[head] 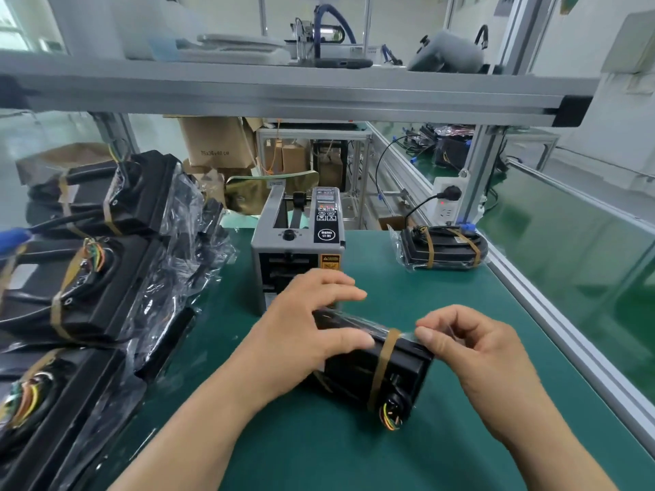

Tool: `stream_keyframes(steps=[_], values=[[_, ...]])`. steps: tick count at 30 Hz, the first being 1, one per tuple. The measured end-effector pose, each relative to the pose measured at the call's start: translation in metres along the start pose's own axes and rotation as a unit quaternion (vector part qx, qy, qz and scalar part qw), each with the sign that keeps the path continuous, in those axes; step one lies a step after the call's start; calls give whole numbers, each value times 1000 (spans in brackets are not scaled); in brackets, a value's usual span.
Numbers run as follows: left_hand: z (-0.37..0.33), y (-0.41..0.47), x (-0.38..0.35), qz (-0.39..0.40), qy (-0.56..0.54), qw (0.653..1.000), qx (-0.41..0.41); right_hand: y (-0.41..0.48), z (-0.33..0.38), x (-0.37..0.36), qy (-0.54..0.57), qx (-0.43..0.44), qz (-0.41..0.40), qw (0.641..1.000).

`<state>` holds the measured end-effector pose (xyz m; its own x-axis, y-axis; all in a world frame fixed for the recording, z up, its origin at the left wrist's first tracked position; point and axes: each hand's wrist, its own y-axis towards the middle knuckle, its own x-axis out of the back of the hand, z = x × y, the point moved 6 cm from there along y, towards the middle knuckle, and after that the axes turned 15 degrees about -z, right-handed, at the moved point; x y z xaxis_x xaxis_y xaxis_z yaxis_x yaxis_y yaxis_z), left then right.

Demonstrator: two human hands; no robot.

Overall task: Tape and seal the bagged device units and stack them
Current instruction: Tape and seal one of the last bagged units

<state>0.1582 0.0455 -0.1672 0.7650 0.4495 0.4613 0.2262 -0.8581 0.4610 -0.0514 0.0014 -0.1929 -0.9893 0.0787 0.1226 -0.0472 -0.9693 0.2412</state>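
Far left there's a pile of black device units in crinkly clear plastic bags (99,288), each with brown tape bands round it and little bundles of coloured wires poking out at the ends. They're stacked on each other at the edge of the green bench mat (319,451).

Middle of the bench, towards the back, sits the grey box-shaped automatic tape dispenser (297,242) with its button panel on top.

Right in front of that is the left hand (304,334). Its fingers are spread and pretty much straight, and it's pressing down on the left part of the bagged black device unit (358,370) lying on the mat. That unit has one brown tape band (384,363) wrapped around it near its right end, and coloured wires (390,418) stick out at the near corner.

The right hand (471,352) is at the unit's right end, with thumb and forefinger pinched together on the clear bag film there and the other fingers curled in.

Further back on the right, one more taped-up black bagged unit (443,248) lies on its own, just beside the bench's aluminium edge rail (553,313). Behind it there's a white wall socket with a black plug (447,200).
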Motion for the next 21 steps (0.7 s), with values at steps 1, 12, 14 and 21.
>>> stream_keyframes(steps=[1, 12, 14, 21], values=[[14, 5, 12, -91, -33, 993, 72, -4, 1, 2, -24, 16, -37, 999], [104, 16, 5, -237, -287, 771, 517, -39, 17, -12, -73, 163, -189, 965], [104, 21, 3, -224, -297, 764, 528, -41, 18, -12, -77, 166, -191, 964], [103, 32, -6, -233, -312, 732, 559, -44, 20, -14, -89, 174, -186, 963]])
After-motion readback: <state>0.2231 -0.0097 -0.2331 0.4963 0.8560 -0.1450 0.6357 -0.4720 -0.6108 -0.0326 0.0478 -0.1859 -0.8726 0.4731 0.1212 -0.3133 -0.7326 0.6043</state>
